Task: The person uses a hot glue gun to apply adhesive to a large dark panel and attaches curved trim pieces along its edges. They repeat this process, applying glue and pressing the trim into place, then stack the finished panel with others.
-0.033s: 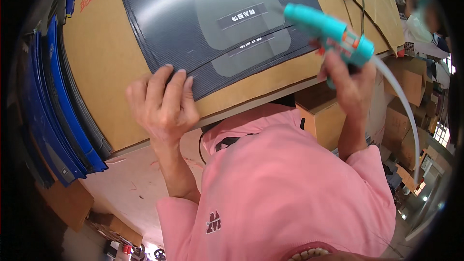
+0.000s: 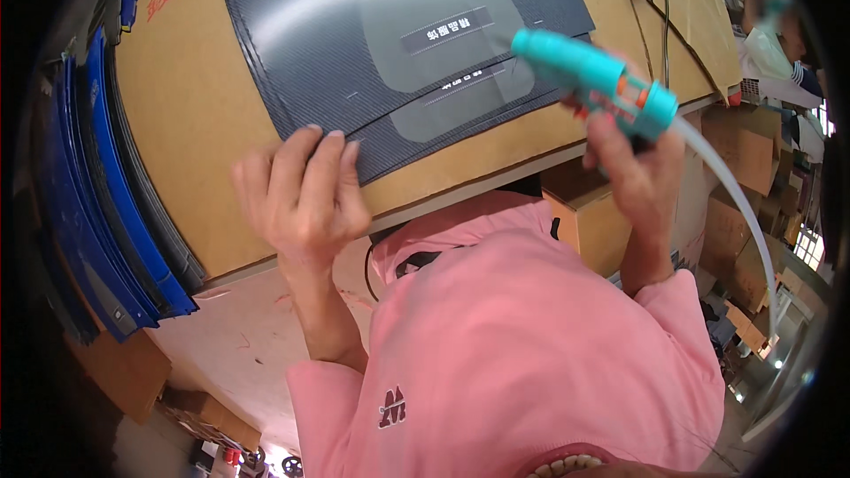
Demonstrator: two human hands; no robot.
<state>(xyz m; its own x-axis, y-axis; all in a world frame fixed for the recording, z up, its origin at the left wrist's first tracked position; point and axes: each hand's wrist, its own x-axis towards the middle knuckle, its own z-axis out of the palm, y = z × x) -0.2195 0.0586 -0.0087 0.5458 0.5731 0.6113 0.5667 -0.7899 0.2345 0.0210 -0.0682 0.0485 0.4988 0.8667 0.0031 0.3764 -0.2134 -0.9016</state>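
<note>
A dark, shiny printed plastic sheet (image 2: 319, 35) with a fine pattern and a grey panel lies on the table. Along its near side runs a folded or layered strip (image 2: 465, 111). My left hand (image 2: 305, 195) has curled fingers on the near left corner of the sheet, closed at its edge; the undersides of the fingertips are hidden. In my right hand (image 2: 633, 159) is a teal glue gun (image 2: 575, 62) with orange parts, its nozzle pointing left over the right part of the sheet. A long pale glue stick (image 2: 730, 177) curves down from its rear.
The sheet rests on a tan tabletop (image 2: 177, 115). Blue and dark sheets (image 2: 115, 186) stand stacked at its left edge. Dark cords (image 2: 677, 31) run across the far right. Cardboard boxes (image 2: 744, 146) sit on the right; another person (image 2: 775, 26) is at the far right.
The glue gun in my right hand has shifted slightly left and nearer to me. My left hand has slid a little to the right and nearer, still at the corner.
</note>
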